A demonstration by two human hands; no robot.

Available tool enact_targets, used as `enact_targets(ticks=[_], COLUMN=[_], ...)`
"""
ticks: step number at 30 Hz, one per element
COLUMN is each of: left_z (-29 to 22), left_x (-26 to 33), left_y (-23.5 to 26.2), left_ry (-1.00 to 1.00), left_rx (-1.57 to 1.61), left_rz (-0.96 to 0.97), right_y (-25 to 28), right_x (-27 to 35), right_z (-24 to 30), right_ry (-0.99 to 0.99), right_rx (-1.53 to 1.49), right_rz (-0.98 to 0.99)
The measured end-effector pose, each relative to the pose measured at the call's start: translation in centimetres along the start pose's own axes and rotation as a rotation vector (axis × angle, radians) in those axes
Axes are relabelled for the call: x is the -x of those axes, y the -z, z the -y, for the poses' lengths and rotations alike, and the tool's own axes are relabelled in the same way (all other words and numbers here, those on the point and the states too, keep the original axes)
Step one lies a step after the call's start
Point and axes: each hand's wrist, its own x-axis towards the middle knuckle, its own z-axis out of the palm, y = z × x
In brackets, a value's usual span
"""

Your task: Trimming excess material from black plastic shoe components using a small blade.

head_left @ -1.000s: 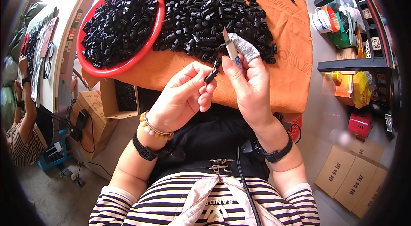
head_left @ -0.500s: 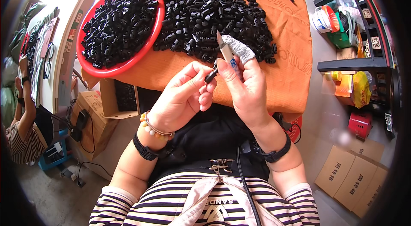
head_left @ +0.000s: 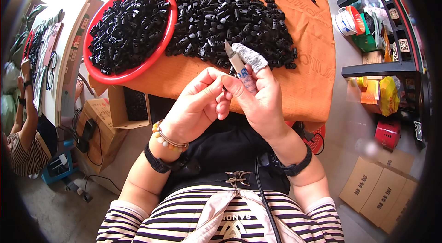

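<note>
My left hand (head_left: 201, 96) is closed in a pinch on a small black plastic part, mostly hidden now behind the fingers. Close against it, my right hand (head_left: 258, 100) grips a knife (head_left: 236, 64) with a short pointed blade and a pale wrapped handle with blue marks. The blade points up and away from me. A grey knitted sleeve (head_left: 250, 57) covers my right index finger, and my right thumb tip meets the left fingertips at the part. Just beyond both hands lies a big heap of similar black plastic parts (head_left: 221, 24).
A red round basin (head_left: 172, 26) full of black parts stands left on the orange cloth (head_left: 308, 77). Cardboard boxes (head_left: 103, 128) sit lower left. On the right are a black shelf (head_left: 368, 69) with bags and tubs, and flat cartons (head_left: 377, 192) on the floor.
My right hand has shifted left and slightly down, and the knife has tilted left. The right thumb now covers the black part that showed between the hands before.
</note>
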Motion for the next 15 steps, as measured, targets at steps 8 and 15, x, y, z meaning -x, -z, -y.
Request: enact_targets(ticks=[8, 15], left_z=[-0.2, -0.3], left_x=[-0.1, 0.0], left_y=[0.1, 0.2], left_ry=[0.009, 0.008], left_rx=[0.048, 0.058], left_rz=[0.039, 0.029], right_y=[0.7, 1.0], right_x=[-0.1, 0.0], right_z=[-0.9, -0.7], right_ry=[-0.011, 0.019], right_rx=[0.009, 0.010], right_rz=[-0.001, 0.026])
